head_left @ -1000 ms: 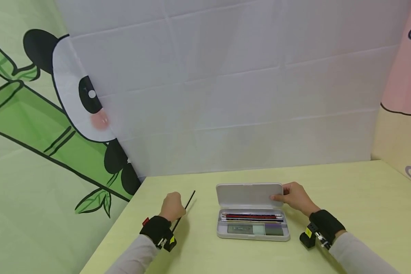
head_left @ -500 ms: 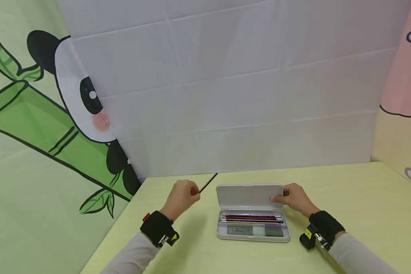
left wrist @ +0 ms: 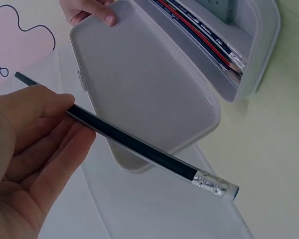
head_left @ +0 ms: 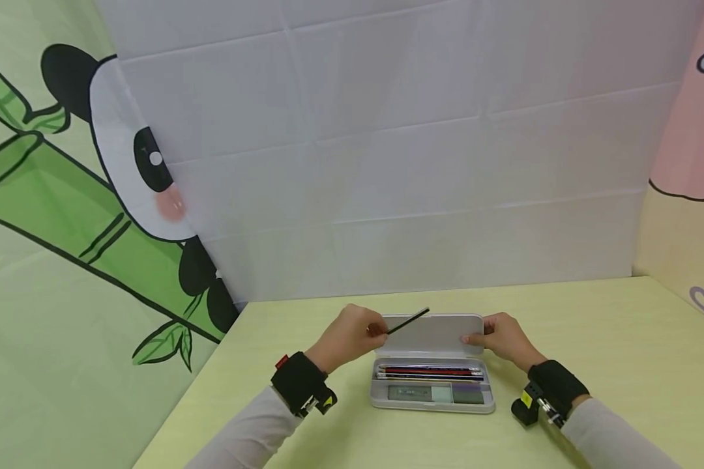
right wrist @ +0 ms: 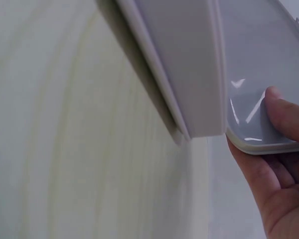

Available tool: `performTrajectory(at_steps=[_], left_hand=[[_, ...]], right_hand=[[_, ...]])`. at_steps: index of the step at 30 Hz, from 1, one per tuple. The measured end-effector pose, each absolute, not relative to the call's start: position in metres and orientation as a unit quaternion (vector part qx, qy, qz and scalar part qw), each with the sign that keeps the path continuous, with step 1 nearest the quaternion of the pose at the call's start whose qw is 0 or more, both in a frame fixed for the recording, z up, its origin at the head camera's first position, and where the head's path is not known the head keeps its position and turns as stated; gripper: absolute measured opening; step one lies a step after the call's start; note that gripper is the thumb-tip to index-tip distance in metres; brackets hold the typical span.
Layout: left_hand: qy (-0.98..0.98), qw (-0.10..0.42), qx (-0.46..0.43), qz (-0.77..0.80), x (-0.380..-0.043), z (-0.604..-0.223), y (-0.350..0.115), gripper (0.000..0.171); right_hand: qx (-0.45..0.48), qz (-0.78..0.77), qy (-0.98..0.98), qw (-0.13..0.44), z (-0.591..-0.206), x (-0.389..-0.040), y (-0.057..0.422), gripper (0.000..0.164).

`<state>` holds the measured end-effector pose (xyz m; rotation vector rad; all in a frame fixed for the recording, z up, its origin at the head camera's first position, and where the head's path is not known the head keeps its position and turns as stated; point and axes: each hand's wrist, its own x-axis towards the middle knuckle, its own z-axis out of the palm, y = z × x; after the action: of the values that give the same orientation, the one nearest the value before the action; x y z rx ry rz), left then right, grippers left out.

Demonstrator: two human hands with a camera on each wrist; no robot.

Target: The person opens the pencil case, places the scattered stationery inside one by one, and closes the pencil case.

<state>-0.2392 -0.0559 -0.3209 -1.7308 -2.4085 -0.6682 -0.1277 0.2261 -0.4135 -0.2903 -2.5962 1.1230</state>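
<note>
My left hand (head_left: 351,337) pinches a dark pencil (left wrist: 139,146) between thumb and fingers, up in front of the lid's left part. The pencil has a silver ferrule and a white eraser tip, and it slants up to the right in the head view. A light grey pencil case (head_left: 433,409) lies with its lid (head_left: 440,335) raised. At the lid's right edge my right hand (head_left: 509,340) grips it, thumb on the inner face and fingers behind. Several pencils (head_left: 431,373) lie side by side in the case's back compartment.
The case's front compartment holds a grey-green flat piece (head_left: 409,393), a pale mint block (head_left: 442,394) and a dark block with a purple band (head_left: 468,394). Beneath is a pale yellow table (head_left: 586,339). A white sheet (head_left: 387,163) hangs behind its back edge.
My left hand has lifted the pencil off the table's left side and carried it right, to the front of the lid. My right hand stays on the lid.
</note>
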Motion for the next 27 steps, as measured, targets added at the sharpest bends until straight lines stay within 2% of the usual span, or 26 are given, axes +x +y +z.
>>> performTrajectory(at_steps=[8,16,27], left_hand=[[-0.764,0.047,-0.615,-0.19,-0.229,-0.323,-0.02,0.005],[-0.78,0.042,-0.617,-0.095,-0.221,-0.342,0.007,0.005],[-0.797,0.04,-0.602,-0.025,-0.22,-0.369,0.04,0.01]], right_hand=[[-0.099,0.389,-0.903,0.154,-0.411,-0.129,0.231,0.025],[-0.076,0.393,-0.901,0.164,-0.41,-0.133,0.234,0.018],[-0.073,0.404,-0.9,0.148,-0.416,-0.149,0.252,0.024]])
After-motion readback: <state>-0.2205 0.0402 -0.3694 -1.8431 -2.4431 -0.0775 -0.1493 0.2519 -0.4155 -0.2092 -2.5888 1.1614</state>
